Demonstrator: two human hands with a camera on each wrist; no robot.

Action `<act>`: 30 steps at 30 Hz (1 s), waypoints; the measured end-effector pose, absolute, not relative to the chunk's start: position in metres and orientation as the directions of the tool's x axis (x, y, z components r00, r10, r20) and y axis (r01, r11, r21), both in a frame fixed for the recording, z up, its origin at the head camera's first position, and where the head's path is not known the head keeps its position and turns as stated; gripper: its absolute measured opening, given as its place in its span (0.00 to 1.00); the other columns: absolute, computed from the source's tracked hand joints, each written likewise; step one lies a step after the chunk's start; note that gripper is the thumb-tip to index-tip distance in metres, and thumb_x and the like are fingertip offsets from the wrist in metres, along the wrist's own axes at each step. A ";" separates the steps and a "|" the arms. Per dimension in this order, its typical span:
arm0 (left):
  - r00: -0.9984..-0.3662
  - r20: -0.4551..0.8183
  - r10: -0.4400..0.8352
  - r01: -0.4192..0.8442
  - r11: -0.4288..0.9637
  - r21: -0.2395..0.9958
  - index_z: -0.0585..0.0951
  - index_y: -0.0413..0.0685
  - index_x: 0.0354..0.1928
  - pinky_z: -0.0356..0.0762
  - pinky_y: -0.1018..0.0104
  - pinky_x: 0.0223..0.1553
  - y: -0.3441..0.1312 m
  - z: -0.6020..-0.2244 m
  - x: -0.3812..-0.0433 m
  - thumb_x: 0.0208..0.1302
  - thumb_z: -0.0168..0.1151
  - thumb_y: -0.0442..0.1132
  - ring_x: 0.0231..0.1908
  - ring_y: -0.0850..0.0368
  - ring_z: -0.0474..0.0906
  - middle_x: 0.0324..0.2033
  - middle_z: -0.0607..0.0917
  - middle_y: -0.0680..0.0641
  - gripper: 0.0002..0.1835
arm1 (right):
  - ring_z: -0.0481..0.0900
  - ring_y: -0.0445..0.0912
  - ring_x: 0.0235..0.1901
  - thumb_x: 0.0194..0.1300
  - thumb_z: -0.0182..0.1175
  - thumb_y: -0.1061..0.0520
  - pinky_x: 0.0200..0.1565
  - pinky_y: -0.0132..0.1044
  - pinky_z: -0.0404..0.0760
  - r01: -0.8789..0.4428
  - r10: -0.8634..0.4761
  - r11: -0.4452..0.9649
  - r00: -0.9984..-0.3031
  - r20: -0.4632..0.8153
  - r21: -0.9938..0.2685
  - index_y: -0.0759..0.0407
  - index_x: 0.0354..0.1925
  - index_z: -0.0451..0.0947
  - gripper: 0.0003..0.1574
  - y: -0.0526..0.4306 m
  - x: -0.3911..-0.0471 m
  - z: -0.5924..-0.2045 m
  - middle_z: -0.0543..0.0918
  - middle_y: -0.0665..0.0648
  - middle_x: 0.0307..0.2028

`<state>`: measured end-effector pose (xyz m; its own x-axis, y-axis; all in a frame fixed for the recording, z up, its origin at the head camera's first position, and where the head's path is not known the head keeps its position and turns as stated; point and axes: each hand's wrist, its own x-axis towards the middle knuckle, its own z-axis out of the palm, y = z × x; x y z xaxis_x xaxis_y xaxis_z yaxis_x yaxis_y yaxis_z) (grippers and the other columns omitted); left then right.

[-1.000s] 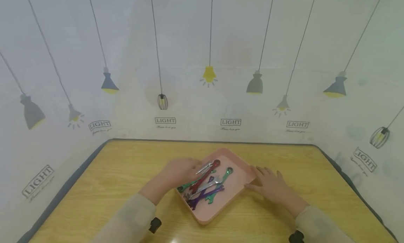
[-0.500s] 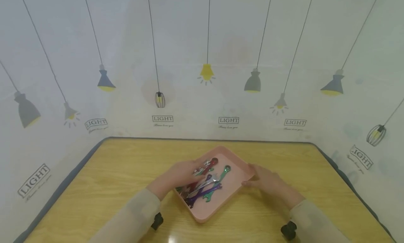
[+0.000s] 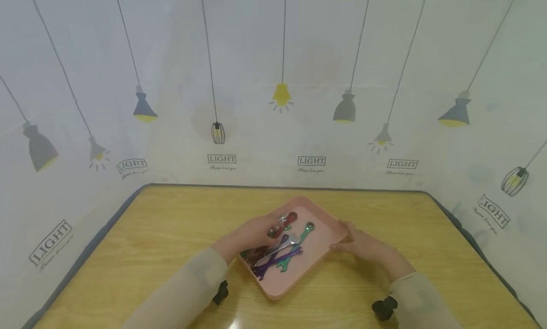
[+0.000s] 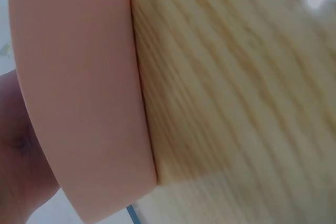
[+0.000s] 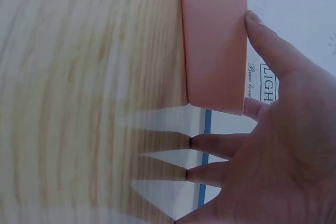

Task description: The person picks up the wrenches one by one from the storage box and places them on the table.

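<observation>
Left hand [image 3: 256, 231] over the wrenches [image 3: 295, 252], right hand [image 3: 363, 246] at a corner of the tray [image 3: 318, 246]

Tray: pink, shallow, flat on the table [image 3: 171, 234], set at an angle to the table's edges. Wrenches lie crossed, mostly in its left half.

Left hand: reaches in over the left side, back of the hand uppermost. Fingers mostly hidden; cannot tell how far they are bent, nor whether they have hold of anything. Nearest is the red wrench [image 3: 292, 217], its ring end showing just beyond the hand. Left wrist view gives only the tray's outer wall, with part of the hand behind it.

Right hand: fingers straight and well spread. Thumb tip touches the rim; index finger lies by the adjoining wall, round the corner. Other fingertips down on the table. Not wrapped round anything.

Other wrenches: green wrench [image 3: 305, 234] leaning away up the tray; silver wrench [image 3: 278, 250] and purple wrench [image 3: 297, 251] near it, overlapping. Pieces under the left hand too dark to sort.

Around: pale sleeves [image 3: 183, 281] on both arms, a black fitting [image 3: 220, 292] below each. White backdrop [image 3: 248, 58] printed with hanging lamps [image 3: 281, 95] and "LIGHT" labels [image 3: 221, 159].
</observation>
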<state>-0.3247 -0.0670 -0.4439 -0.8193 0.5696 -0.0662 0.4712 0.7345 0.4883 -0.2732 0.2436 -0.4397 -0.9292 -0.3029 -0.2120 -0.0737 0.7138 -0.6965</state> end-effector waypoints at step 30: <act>-0.899 -0.110 0.425 0.361 0.858 0.366 0.80 0.52 0.55 0.80 0.66 0.34 -0.045 -0.454 -0.344 0.46 0.75 0.36 0.31 0.60 0.77 0.36 0.83 0.53 0.29 | 0.50 0.71 0.69 0.64 0.61 0.38 0.65 0.66 0.51 -0.049 -0.297 0.696 -0.928 -0.225 -0.717 0.64 0.74 0.41 0.59 0.243 -0.275 -0.443 0.54 0.78 0.69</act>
